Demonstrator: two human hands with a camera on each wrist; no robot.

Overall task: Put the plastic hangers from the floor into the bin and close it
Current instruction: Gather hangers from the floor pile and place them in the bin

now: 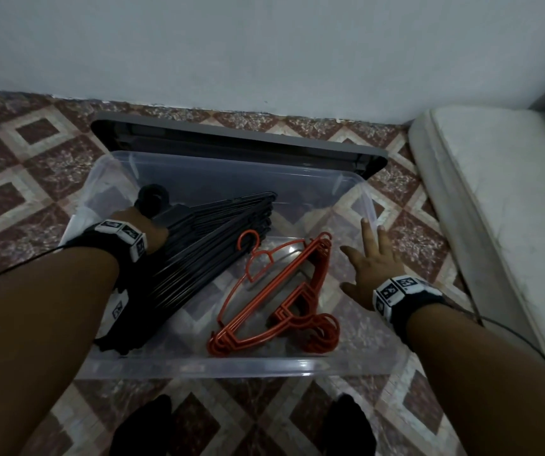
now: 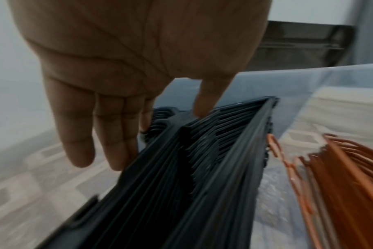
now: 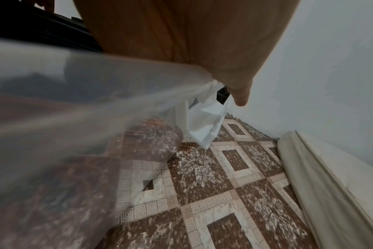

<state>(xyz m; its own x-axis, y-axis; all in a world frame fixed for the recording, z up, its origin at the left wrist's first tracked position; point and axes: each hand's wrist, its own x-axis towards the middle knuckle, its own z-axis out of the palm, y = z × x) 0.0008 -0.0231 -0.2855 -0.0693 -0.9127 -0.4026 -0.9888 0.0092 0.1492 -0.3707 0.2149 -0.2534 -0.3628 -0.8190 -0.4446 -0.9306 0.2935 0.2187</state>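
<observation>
- The black hangers lie stacked in the clear bin, beside the orange hangers.
- The left hand has straight fingers touching the stack, gripping nothing.
- The right hand is spread, empty, at the bin's right wall.
- Advice: flatten the stack below the rim before fetching the lid.

Two hanger stacks inside bin, lid behind, mattress right

dim indoor light | wrist views motion-blurred | wide-angle edge bending
</observation>
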